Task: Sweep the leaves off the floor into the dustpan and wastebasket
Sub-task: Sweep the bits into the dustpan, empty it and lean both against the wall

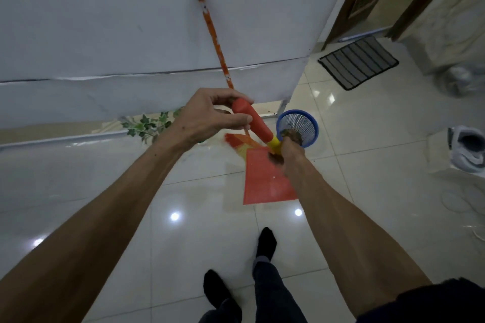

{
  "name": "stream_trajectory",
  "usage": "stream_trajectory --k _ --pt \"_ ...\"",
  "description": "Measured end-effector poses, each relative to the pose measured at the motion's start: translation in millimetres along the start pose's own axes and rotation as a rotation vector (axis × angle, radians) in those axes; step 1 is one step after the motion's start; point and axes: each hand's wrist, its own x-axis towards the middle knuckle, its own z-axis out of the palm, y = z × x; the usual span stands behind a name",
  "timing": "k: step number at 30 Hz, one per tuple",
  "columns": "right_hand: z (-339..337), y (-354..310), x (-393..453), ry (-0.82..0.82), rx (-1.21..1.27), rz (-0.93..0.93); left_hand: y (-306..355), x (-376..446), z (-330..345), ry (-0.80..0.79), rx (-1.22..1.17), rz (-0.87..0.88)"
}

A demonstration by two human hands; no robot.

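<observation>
My left hand [207,118] grips the top of the red handle [250,123] of a dustpan, whose flat red pan [265,181] hangs tilted above the tiled floor. A blue mesh wastebasket [312,126] stands just right of the handle, with brown leaves inside. My right hand [290,155], blurred, is by the handle's yellow joint [274,142] and the basket's near rim, fingers curled round a clump of brown leaves [276,160]. A green ivy sprig [149,126] lies on the floor by the wall. The broom [213,34] leans on the white wall, bristles behind the dustpan.
A white wall panel [105,34] fills the left and far side. A dark striped doormat [358,61] lies before a brown door at upper right. White shoes [467,151] sit at the right edge. My feet in black socks [266,242] stand on the glossy tiles.
</observation>
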Motion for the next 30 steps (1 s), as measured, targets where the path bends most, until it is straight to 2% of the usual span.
stream_trajectory --k 4,8,11,15,18,20,22,25,30 --pt "29 43 -18 -0.261 -0.155 -0.014 -39 -22 -10 0.127 0.112 0.002" --pt "46 63 -38 -0.498 -0.494 -0.248 -81 -36 -10 0.270 0.068 -0.037" --pt "68 65 -37 -0.669 -0.737 -0.475 -104 -39 -11 0.413 0.131 -0.079" --pt "104 57 -26 -0.679 -1.053 -0.876 -126 -34 -18 0.527 0.222 -0.153" --pt "128 51 -14 -0.690 -1.182 -1.077 -137 -26 -26 0.564 0.228 -0.190" --pt "141 49 -3 -0.740 -1.197 -1.125 -144 -17 -36 0.545 0.247 -0.247" --pt "149 49 11 -0.778 -1.248 -1.121 -155 -5 -48 0.457 0.285 -0.311" --pt "160 47 32 -0.782 -1.350 -1.037 -172 13 -57 0.321 0.330 -0.351" --pt "176 35 59 -0.811 -1.390 -1.043 -201 45 -54 0.348 0.356 -0.403"
